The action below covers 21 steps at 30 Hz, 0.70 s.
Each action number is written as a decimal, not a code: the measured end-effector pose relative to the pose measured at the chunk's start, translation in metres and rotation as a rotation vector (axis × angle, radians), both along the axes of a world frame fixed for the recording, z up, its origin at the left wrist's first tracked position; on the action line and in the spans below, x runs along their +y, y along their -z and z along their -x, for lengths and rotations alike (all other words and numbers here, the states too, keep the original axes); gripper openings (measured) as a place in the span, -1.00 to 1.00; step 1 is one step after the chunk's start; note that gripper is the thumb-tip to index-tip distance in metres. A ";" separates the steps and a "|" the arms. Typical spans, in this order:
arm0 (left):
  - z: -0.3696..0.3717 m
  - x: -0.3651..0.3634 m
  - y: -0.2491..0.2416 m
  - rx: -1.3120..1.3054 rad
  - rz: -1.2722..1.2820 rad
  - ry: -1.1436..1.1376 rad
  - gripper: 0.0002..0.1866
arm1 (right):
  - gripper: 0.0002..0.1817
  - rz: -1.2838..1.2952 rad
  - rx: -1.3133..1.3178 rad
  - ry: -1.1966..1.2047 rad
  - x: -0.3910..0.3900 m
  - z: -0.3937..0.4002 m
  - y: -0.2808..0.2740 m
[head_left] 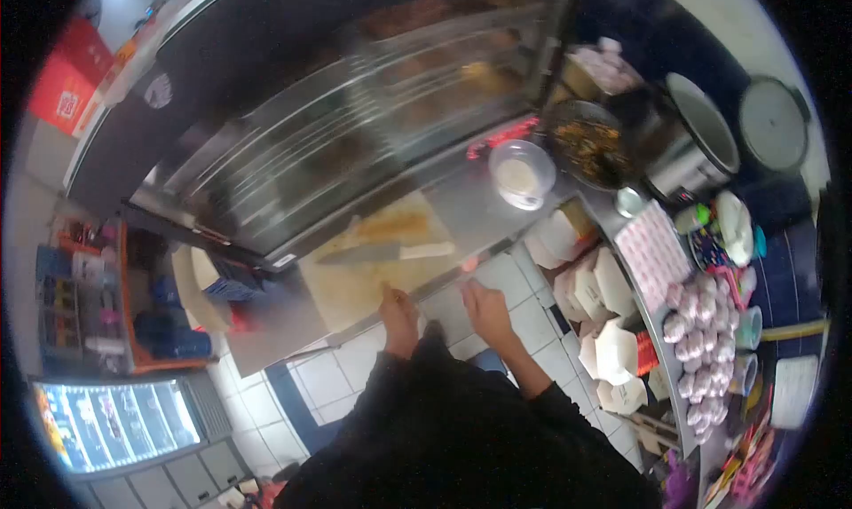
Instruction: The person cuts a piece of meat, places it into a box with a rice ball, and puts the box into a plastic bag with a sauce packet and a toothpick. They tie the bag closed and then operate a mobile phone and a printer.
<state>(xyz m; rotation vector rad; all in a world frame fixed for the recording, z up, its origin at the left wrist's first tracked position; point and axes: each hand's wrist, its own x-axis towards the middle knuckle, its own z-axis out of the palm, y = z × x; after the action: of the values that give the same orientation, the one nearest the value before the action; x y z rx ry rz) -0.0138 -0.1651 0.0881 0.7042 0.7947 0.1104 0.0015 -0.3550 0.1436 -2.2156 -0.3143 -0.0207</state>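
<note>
My left hand (399, 319) is at the near edge of a yellowish cutting board (335, 300), its fingers curled together. To the right, my right hand (487, 310) is closed with the fingers bent in, in front of the counter edge. I cannot make out what, if anything, either hand holds. A large knife (382, 253) with a pale handle lies across the board, its handle pointing right, just beyond my hands. Brown stains mark the board's far part. Close above my right hand, a small pinkish thing (469, 264) shows at the counter edge.
A glass display case (355, 110) stands behind the board. To the right are a clear tub (522, 173), a pan of dark food (587, 145) and a large pot (697, 136). White takeaway boxes (614, 353) fill shelves below, beside many wrapped bundles (701, 331). An open cardboard box (197, 287) sits left.
</note>
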 end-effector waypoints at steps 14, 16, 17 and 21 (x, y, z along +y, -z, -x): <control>0.092 -0.529 0.142 -0.538 -1.664 1.468 -0.44 | -0.86 -0.262 -0.065 0.560 -0.242 0.356 -0.126; 0.156 -0.597 0.160 -0.615 -1.704 1.446 -0.44 | -0.86 -0.315 -0.129 0.788 -0.269 0.401 -0.128; 0.182 -0.629 0.164 -0.416 -1.322 1.659 -0.40 | -0.85 -0.359 -0.146 0.877 -0.284 0.422 -0.131; 0.331 -0.736 0.235 -0.814 -1.187 2.260 -0.64 | -0.84 -0.752 -0.017 1.081 -0.353 0.511 -0.111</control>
<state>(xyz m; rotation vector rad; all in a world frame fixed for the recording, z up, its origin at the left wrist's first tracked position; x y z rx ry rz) -0.3447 -0.9007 -0.1466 2.0699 -1.2977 -1.2031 -0.5093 -0.7080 0.2546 -1.3969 0.7882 -0.6291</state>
